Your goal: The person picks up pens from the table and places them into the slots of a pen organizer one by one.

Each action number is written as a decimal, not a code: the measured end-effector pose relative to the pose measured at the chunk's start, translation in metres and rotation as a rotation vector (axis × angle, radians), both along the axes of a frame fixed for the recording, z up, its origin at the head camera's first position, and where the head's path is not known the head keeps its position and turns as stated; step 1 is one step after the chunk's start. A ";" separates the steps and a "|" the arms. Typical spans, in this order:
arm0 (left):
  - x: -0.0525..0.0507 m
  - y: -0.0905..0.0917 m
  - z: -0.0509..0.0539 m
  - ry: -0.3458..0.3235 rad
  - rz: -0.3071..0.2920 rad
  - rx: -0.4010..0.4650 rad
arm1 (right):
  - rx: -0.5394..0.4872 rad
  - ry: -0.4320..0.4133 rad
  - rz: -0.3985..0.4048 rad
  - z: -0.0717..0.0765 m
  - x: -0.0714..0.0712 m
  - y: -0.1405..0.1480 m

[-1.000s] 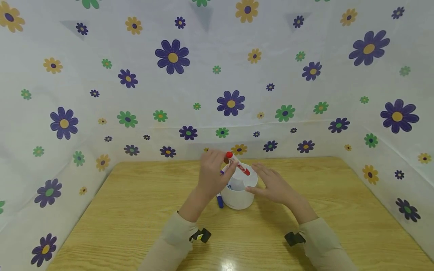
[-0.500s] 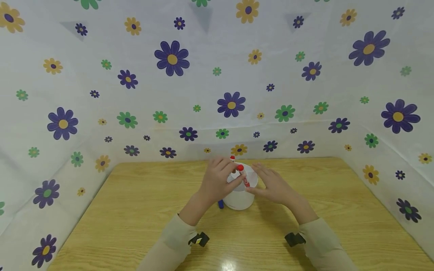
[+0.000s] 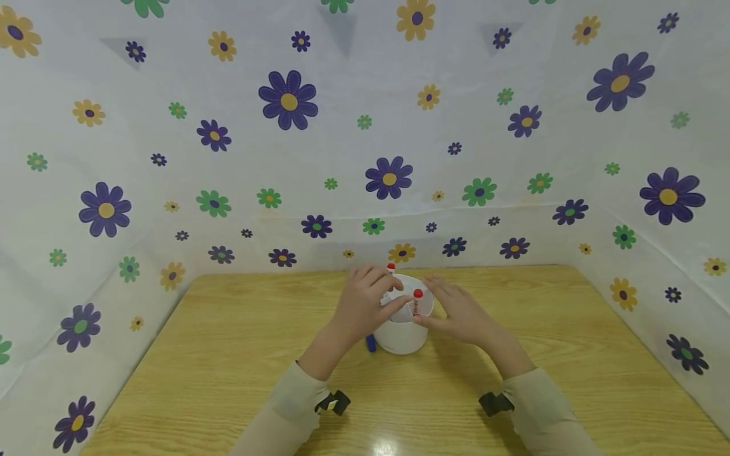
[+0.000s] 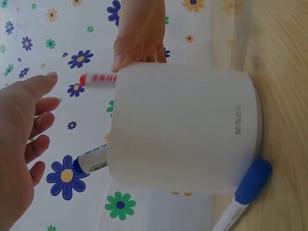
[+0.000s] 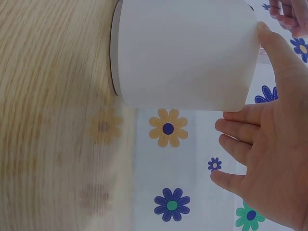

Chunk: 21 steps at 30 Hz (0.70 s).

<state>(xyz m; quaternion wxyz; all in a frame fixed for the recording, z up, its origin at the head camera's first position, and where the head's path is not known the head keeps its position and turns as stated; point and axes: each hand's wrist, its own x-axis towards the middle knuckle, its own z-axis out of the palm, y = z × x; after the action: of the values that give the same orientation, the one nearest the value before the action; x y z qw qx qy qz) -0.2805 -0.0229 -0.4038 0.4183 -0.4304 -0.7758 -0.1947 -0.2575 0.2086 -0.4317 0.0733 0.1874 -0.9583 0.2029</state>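
Note:
A white round pen holder (image 3: 402, 335) stands upright on the table. A marker with a red end (image 3: 418, 295) leans inside it, sticking out of the top near my right thumb. My left hand (image 3: 365, 301) hovers over the left side of the opening, fingers loosely bent with nothing between them. My right hand (image 3: 462, 315) touches the holder at its right rim, thumb and fingers fairly straight. In the left wrist view, a blue-ended marker (image 4: 94, 160) also pokes out of the holder. Behind my left hand shows another red end (image 3: 391, 266); where it stands is hidden.
A blue-capped marker (image 4: 252, 183) lies on the table right beside the holder's base, on its left. The wooden table (image 3: 239, 354) is bordered by a flower-patterned white cloth (image 3: 342, 145) at the back and sides.
My left hand has moved right with the red marker, lowered it into the holder and let go of it. The right hand has stayed at the rim.

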 end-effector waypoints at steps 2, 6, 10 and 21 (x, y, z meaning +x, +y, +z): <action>-0.002 -0.002 0.001 0.001 0.002 0.012 | -0.004 -0.007 -0.003 0.000 0.000 0.000; -0.007 -0.009 0.003 -0.014 -0.006 0.053 | -0.006 -0.020 -0.012 0.000 0.001 0.000; -0.011 -0.018 0.006 -0.060 -0.001 0.092 | -0.010 -0.032 -0.020 -0.001 0.000 0.000; -0.032 -0.040 -0.004 -0.148 0.130 0.162 | -0.011 -0.048 -0.028 -0.001 0.001 0.000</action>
<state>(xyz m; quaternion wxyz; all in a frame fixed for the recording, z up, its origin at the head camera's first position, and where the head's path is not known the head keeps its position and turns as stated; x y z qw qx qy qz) -0.3123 -0.0626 -0.4076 0.4049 -0.3285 -0.8125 -0.2608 -0.2565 0.2081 -0.4330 0.0541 0.1689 -0.9612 0.2114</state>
